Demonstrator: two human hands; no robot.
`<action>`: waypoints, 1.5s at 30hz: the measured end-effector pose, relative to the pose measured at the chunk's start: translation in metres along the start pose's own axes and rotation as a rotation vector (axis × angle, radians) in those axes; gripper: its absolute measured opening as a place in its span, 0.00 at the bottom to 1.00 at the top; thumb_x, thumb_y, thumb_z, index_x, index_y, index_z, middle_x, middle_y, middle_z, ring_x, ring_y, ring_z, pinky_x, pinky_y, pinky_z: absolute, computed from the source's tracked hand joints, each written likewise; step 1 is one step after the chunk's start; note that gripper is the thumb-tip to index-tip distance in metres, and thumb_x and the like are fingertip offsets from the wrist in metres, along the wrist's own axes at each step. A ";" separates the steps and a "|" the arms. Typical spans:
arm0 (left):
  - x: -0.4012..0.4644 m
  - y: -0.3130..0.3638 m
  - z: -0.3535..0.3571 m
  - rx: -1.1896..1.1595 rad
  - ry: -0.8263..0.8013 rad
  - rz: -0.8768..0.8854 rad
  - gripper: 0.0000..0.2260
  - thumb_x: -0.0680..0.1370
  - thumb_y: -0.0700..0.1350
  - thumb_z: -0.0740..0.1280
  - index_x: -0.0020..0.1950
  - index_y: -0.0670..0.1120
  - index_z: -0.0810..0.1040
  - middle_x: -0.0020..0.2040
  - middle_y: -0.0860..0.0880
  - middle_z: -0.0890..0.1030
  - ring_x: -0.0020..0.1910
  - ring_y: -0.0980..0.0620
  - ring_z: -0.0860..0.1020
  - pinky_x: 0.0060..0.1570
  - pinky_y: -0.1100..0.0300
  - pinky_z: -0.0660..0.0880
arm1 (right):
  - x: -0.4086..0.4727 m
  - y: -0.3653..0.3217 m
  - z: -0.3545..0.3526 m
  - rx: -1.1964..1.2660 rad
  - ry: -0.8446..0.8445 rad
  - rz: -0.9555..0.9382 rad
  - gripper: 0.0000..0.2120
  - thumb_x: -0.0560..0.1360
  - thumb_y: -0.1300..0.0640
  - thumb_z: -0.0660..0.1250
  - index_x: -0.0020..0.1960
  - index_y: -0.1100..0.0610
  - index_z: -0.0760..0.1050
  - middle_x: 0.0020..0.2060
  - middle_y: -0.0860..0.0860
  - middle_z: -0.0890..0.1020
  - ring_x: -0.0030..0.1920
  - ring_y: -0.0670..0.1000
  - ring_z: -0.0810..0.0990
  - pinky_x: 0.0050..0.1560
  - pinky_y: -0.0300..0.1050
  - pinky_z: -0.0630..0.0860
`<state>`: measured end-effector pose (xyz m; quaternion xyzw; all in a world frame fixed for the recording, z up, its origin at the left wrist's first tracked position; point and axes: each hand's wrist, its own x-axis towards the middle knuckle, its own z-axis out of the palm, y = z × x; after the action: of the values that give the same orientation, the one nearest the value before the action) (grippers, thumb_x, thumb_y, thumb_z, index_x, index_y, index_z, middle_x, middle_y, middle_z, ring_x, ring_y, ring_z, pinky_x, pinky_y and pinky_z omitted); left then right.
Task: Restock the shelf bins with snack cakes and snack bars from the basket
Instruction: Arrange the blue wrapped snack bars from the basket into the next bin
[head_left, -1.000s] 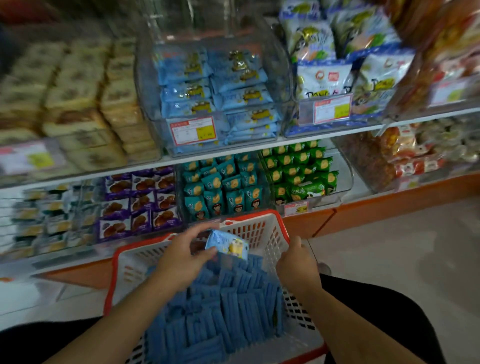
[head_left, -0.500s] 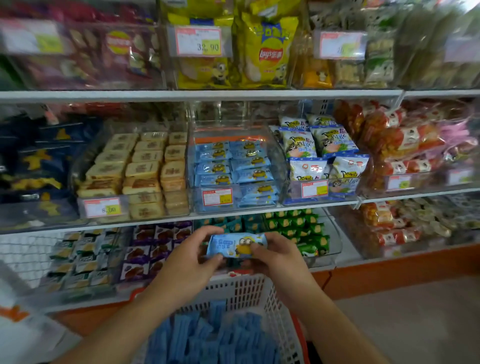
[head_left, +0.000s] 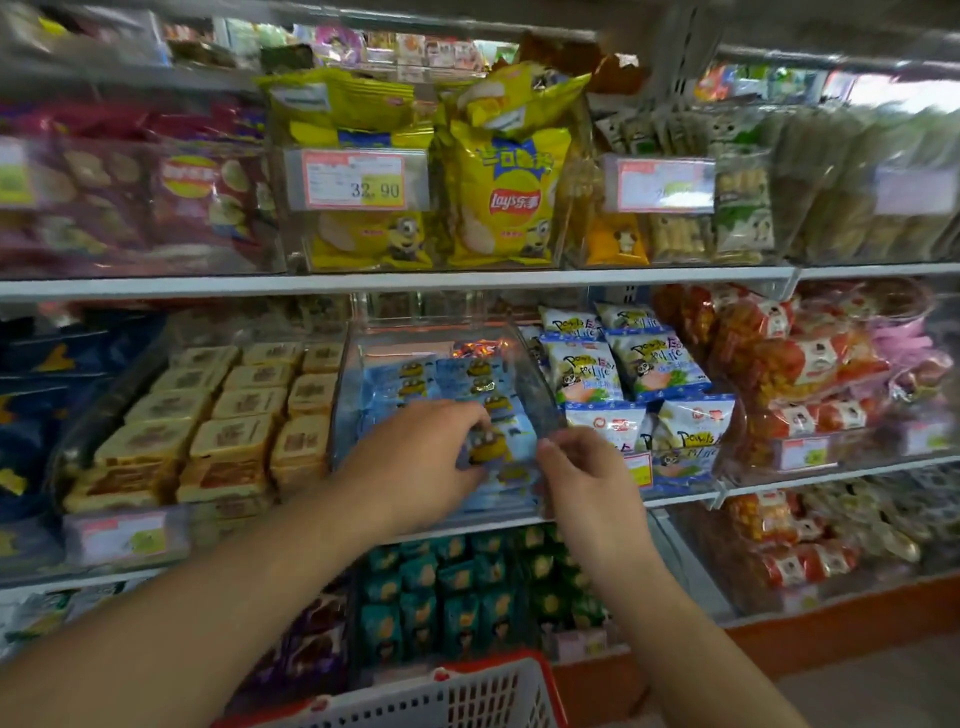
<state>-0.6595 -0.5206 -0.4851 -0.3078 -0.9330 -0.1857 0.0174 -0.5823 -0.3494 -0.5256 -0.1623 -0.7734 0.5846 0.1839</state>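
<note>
My left hand (head_left: 421, 457) holds a light-blue snack cake pack (head_left: 493, 448) with a yellow cartoon figure, pressed against the front of the clear bin (head_left: 535, 379) on the middle shelf. That bin holds several of the same blue packs (head_left: 415, 382). My right hand (head_left: 584, 475) pinches the pack's right end beside the bin's right wall. The red-rimmed white basket (head_left: 467, 693) shows only its top edge at the bottom; its contents are out of view.
Left of the blue bin sits a bin of tan cake packs (head_left: 228, 415); right of it white panda-print bags (head_left: 623, 374). Yellow chip bags (head_left: 498, 182) fill the shelf above. Teal and green packs (head_left: 457, 587) line the shelf below.
Both hands have lifted the blue pack from above the basket up to the blue pack bin on the middle shelf. The view has tilted upward, so the basket has dropped almost out of frame.
</note>
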 end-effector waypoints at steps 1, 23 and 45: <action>0.015 -0.004 0.000 0.021 0.017 -0.014 0.19 0.78 0.56 0.74 0.66 0.56 0.76 0.60 0.54 0.81 0.57 0.51 0.79 0.57 0.46 0.80 | 0.012 0.002 -0.004 -0.128 0.063 -0.064 0.03 0.83 0.52 0.66 0.55 0.50 0.76 0.45 0.47 0.83 0.44 0.51 0.82 0.39 0.43 0.76; 0.107 -0.016 0.055 0.103 -0.138 -0.135 0.19 0.76 0.54 0.77 0.66 0.54 0.81 0.63 0.51 0.82 0.57 0.50 0.81 0.55 0.54 0.80 | 0.062 0.050 0.006 -0.439 0.201 -0.372 0.04 0.80 0.60 0.68 0.52 0.53 0.75 0.45 0.47 0.76 0.42 0.49 0.75 0.39 0.48 0.74; -0.108 -0.009 0.144 -0.377 -0.201 -0.079 0.07 0.81 0.41 0.68 0.55 0.53 0.80 0.48 0.56 0.80 0.47 0.58 0.79 0.47 0.58 0.78 | -0.085 0.187 0.002 -0.702 -0.217 0.253 0.10 0.80 0.53 0.66 0.57 0.57 0.70 0.56 0.56 0.76 0.55 0.57 0.76 0.48 0.49 0.72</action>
<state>-0.5657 -0.5374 -0.6378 -0.2860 -0.8900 -0.3260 -0.1410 -0.5017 -0.3412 -0.7142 -0.2467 -0.9153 0.3161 -0.0390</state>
